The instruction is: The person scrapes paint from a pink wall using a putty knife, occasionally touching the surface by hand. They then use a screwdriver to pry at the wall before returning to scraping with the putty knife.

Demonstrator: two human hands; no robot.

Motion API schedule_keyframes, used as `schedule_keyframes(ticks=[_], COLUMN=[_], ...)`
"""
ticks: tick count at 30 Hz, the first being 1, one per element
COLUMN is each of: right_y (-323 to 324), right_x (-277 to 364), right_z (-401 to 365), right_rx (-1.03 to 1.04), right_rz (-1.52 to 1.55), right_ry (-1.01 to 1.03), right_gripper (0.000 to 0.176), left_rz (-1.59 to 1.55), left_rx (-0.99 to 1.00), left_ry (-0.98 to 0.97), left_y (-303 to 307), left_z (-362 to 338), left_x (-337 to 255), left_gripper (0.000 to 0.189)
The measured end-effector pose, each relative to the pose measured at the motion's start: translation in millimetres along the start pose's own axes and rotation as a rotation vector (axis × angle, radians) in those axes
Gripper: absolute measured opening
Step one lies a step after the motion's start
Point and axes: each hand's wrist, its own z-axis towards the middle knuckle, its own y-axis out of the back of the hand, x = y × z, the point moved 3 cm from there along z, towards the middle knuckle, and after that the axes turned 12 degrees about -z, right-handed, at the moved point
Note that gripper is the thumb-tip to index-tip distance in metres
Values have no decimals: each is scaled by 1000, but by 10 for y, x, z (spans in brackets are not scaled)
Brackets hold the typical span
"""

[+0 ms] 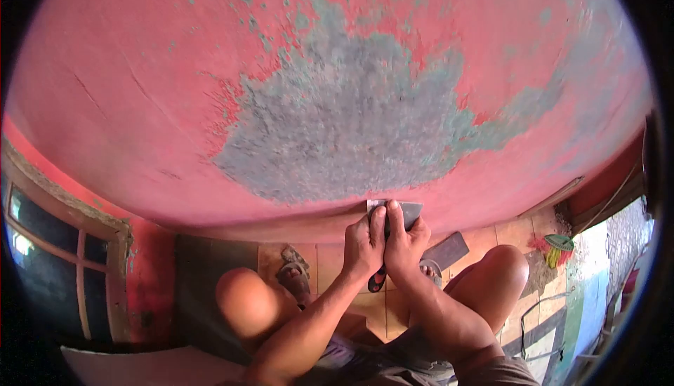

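A piece of dark grey sandpaper with a pale edge is held in both hands, low against the pink wall. My left hand grips it from the left, thumb pressed along it. My right hand closes on it from the right, its thumb beside the other one. Most of the fingers are hidden behind the thumbs. Just above the hands is a large rough grey patch with ragged edges, where pink and green paint has come off.
A dark flat rectangle lies on the tiled floor right of my hands. My bent knees frame both arms. A window is at left; a colourful bristled brush lies at right.
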Motion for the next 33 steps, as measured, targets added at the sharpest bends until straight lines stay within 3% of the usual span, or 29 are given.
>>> schedule_keyframes(ticks=[6,12,15,21,29,33], right_y=[8,37,31,-53,14,-8], right_x=[81,147,50,-55,-77,-18], right_z=[-18,-5,6,-31,-33,-55], right_rx=[12,-13,34,11,7,-21], right_rz=[4,-96,-16,86,3,-27], right_ry=[-40,82,-24,-14,-24,14], right_gripper=[27,29,29,30,30,29], left_rz=[-61,-114,-112,30,-102,3], left_rx=[2,-6,-4,10,8,18], left_ry=[36,17,60,-23,37,-28], left_y=[-8,-58,-38,58,23,25], left_z=[-11,6,-5,23,4,-4], left_x=[-32,53,40,-40,-63,43], left_gripper=[45,47,47,45,42,43])
